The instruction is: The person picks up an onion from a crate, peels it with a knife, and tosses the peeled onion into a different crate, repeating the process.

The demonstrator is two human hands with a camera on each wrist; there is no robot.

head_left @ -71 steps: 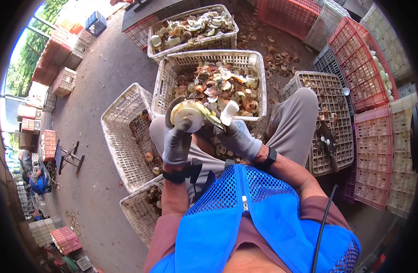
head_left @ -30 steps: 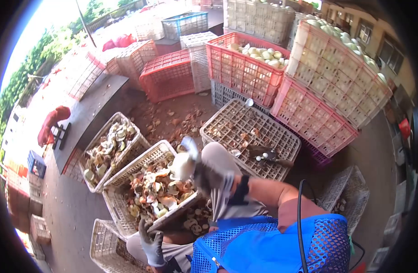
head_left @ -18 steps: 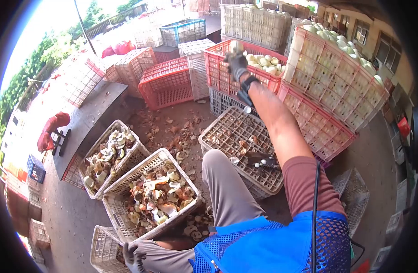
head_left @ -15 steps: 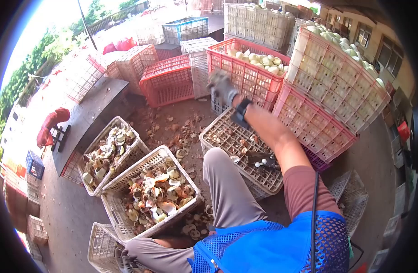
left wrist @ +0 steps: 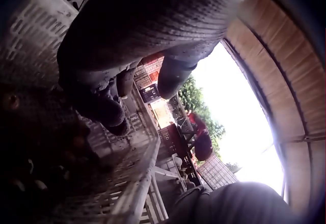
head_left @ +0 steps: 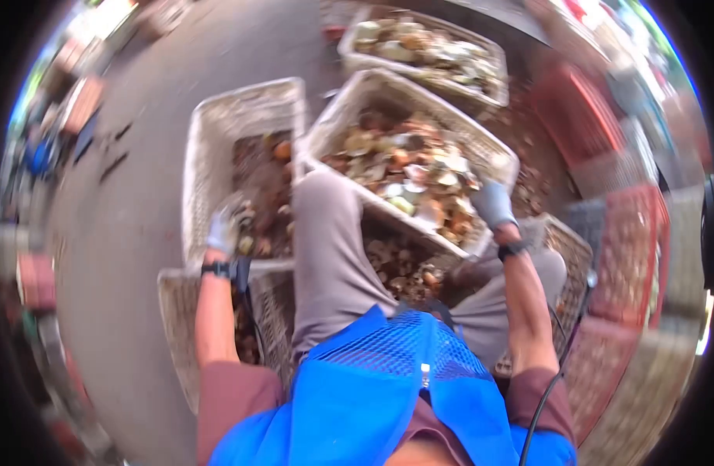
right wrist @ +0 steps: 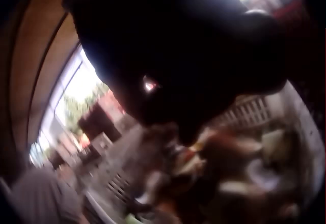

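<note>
Fingers of the gray-gloved left hand bend loosely, seemingly empty, by round orange-brown onions, likely firm, best side-cupped, left of the peel-filled white plastic crate; the gloved right hand's grip is unclear.

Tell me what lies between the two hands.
Between left hand and right hand, the head view shows the left crate's right wall, left knee and peelings crate.

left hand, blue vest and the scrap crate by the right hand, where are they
left hand [head_left: 223, 227], head view, back of the glove
blue vest [head_left: 337, 415], head view, one front panel
scrap crate [head_left: 343, 116], head view, inner wall
</note>
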